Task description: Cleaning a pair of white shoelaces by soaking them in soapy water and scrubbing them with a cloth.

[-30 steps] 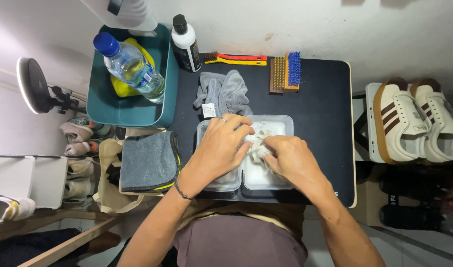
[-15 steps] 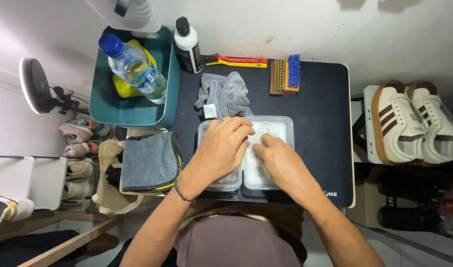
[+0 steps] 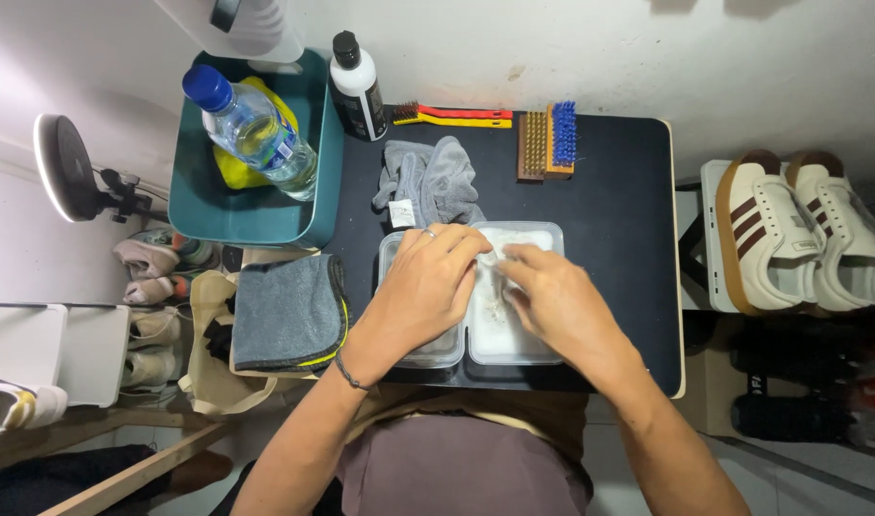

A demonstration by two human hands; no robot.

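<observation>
Two clear plastic tubs stand side by side on the black table (image 3: 621,220): a left tub (image 3: 428,357) and a right tub (image 3: 516,346) holding cloudy, soapy water. My left hand (image 3: 426,291) lies across the left tub with its fingertips reaching into the right one. My right hand (image 3: 555,304) hovers over the right tub with curled fingers. Between the two sets of fingertips is a small white wet item (image 3: 492,287), pinched from both sides. Most of it is hidden under my hands.
A crumpled grey cloth (image 3: 433,180) lies behind the tubs. Further back are a red and yellow brush (image 3: 454,116), two block brushes (image 3: 547,141) and a black and white bottle (image 3: 356,84). A teal bin (image 3: 203,212) holds a water bottle (image 3: 256,132). Folded grey towel (image 3: 287,311) at left, sneakers (image 3: 791,229) at right.
My hands have flattened and spread along the right tub, and the bunched white item seen between them earlier is now mostly covered. The right hand shifted slightly right.
</observation>
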